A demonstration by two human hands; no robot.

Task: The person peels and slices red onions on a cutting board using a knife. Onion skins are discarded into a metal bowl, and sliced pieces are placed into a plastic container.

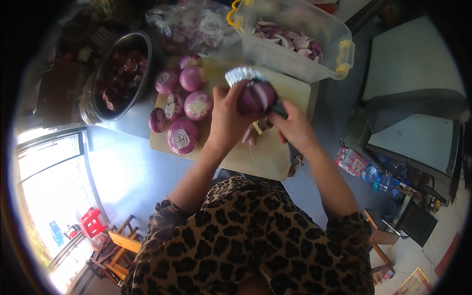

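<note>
My left hand [230, 110] holds a red onion [250, 100] above the white cutting board [236, 162]; a pale cut shows on the onion's right part. In my right hand [295, 127] is a kitchen knife [244, 75], gripped at its dark handle end. Its shiny blade runs behind the onion and is partly hidden and blurred. Below the hands lie a few small onion pieces [249, 137] on the board. Several peeled red onions [183, 136] with trimmed ends rest along the board's left side.
A clear plastic bin [295, 68] with yellow handles, holding cut onion [291, 40], stands at back right. A metal bowl [147, 70] of dark onion scraps [123, 75] stands left. Behind the board lies a clear plastic bag [199, 27]. Bottles [379, 179] stand on the right.
</note>
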